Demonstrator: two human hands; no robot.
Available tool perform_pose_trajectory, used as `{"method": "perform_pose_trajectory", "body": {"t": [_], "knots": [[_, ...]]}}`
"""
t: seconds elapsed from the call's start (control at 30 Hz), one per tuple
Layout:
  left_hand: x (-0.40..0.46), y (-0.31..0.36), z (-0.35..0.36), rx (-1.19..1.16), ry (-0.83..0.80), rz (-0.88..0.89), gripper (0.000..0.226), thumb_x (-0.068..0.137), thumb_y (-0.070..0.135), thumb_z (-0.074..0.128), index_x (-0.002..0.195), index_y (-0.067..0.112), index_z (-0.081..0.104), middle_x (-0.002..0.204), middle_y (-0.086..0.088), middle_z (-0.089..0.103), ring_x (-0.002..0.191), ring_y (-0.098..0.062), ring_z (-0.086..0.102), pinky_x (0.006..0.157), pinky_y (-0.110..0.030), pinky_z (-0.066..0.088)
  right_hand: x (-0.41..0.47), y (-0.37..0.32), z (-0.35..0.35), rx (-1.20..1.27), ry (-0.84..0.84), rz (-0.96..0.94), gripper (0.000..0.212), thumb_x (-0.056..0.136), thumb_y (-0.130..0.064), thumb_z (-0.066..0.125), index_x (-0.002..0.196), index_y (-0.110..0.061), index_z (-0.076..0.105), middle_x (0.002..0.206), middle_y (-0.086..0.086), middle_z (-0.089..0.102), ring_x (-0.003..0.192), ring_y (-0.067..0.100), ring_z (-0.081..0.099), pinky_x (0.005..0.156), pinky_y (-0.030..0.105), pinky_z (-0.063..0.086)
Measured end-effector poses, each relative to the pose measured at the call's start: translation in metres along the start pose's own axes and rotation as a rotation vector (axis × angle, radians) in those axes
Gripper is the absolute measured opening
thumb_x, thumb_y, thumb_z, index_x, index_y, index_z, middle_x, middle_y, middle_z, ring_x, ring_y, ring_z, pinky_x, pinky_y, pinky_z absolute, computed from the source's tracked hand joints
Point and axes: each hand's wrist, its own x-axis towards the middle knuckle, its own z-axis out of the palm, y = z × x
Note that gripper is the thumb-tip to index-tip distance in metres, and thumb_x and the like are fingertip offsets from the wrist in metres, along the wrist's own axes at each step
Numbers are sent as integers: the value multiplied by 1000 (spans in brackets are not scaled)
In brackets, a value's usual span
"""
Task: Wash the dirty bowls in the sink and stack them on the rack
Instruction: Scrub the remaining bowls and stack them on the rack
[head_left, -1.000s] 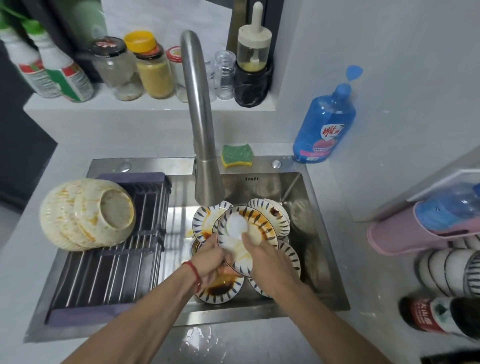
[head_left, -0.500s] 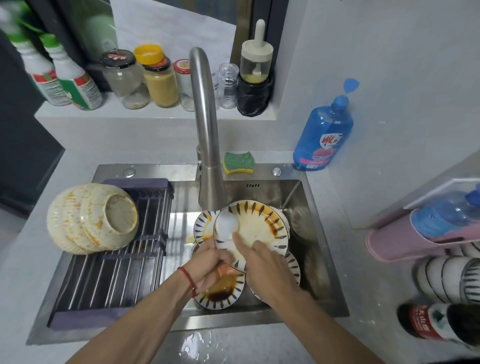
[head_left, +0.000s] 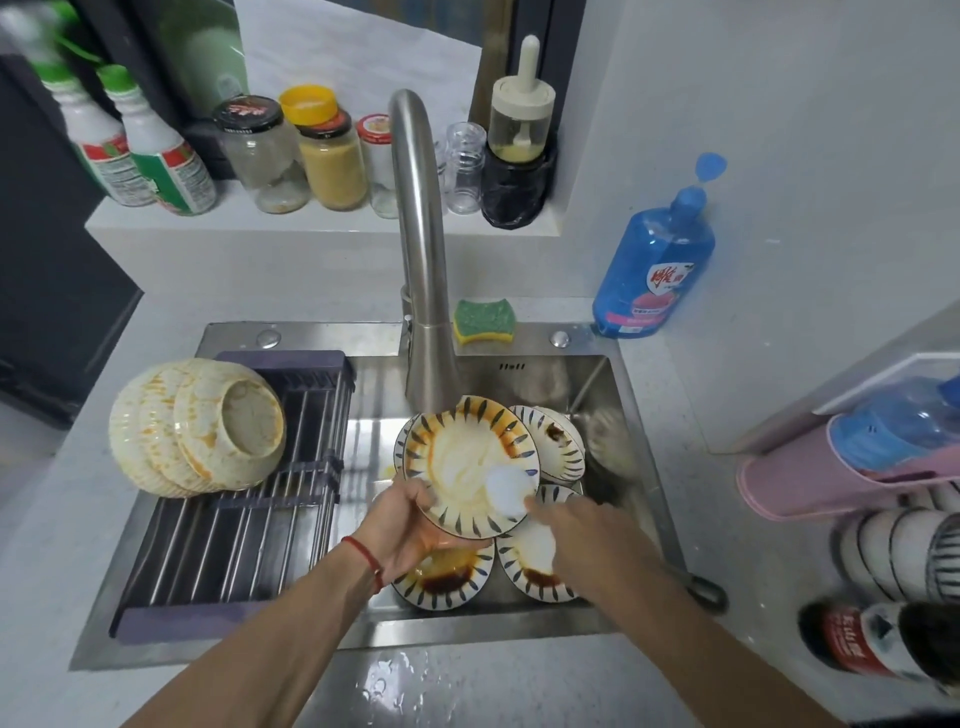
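Observation:
My left hand (head_left: 410, 525) grips the near-left rim of a blue-striped bowl (head_left: 457, 447) smeared with orange sauce, tilted up over the sink (head_left: 639, 467) below the tap (head_left: 423, 291). My right hand (head_left: 576, 525) holds a white scrubbing pad (head_left: 509, 491) against the bowl's inside, at its lower right. Several more dirty striped bowls lie in the sink beneath, two with dark sauce (head_left: 441, 574) (head_left: 535, 564) and one behind (head_left: 556, 441). A leaning stack of cream bowls (head_left: 202, 426) rests on the dark rack (head_left: 234, 545) over the sink's left half.
A green-yellow sponge (head_left: 483, 319) lies on the sink's back edge, a blue soap bottle (head_left: 654, 260) to its right. Jars and bottles line the ledge (head_left: 311, 223) behind. A pink holder (head_left: 831, 473), striped bowls (head_left: 904, 545) and a dark bottle (head_left: 872, 644) crowd the right counter.
The held bowl has tipped up more towards me. My right hand has swept the white pad from the bowl's upper left down to its lower right, leaving foam across the inside.

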Motion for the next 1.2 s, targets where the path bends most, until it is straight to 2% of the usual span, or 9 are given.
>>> {"method": "perform_pose_trajectory", "body": {"t": [0.17,0.3,0.37,0.43,0.57,0.7,0.83,0.97,1.2], "knots": [[1,-2,11,106,55,42,80,77,-18,37,151,15,37,142,-25,55,122,-58,55,80,-75,53,-9,-15,11,33,-41,-46,53,99,-8,53,149,-23,41,128,8,62,112,27,62,93,40,49],[-2,-7,16,141,60,62,85,74,-22,36,151,14,37,141,-23,55,118,-56,60,77,-73,55,2,-4,14,-44,19,61,48,101,-10,48,148,-19,43,127,10,63,111,28,63,82,37,49],[-5,-9,21,181,52,91,84,75,-24,33,145,21,43,137,-19,55,118,-54,60,71,-71,57,-8,-14,19,-86,-20,-23,47,102,-12,49,148,-16,41,131,12,60,116,30,60,90,40,46],[-10,-14,23,216,53,105,81,77,-25,31,132,31,50,135,-17,55,118,-54,59,64,-65,60,-8,-15,18,-82,-7,7,46,102,-11,48,148,-14,42,129,13,61,113,30,62,85,39,48],[-12,-25,27,174,30,70,82,74,-22,36,143,21,47,139,-25,56,116,-59,60,74,-75,54,20,-6,14,-33,136,106,60,104,-11,45,160,-17,25,129,16,62,108,30,65,80,39,53],[-18,-13,25,221,11,116,85,76,-25,32,144,23,45,136,-20,57,116,-51,63,68,-70,59,-17,-6,29,-28,44,-2,70,102,-12,52,162,-19,17,147,19,51,112,31,64,82,36,54],[-18,-24,30,228,27,114,90,74,-24,33,144,30,44,139,-18,54,117,-52,62,70,-65,60,3,0,27,-5,105,108,64,104,-12,47,162,-20,20,136,14,58,112,29,64,80,37,52],[-14,-20,30,166,45,186,90,72,-26,30,146,24,44,139,-21,54,119,-50,59,67,-66,60,-24,-18,34,75,1,-30,67,101,-9,50,160,-23,22,127,13,59,111,33,61,80,39,48],[-18,-28,36,154,28,158,88,73,-26,32,145,24,43,141,-21,54,115,-50,63,65,-57,61,-17,0,34,104,52,4,63,100,-10,56,157,-22,31,133,10,58,110,25,62,76,32,48]]}}
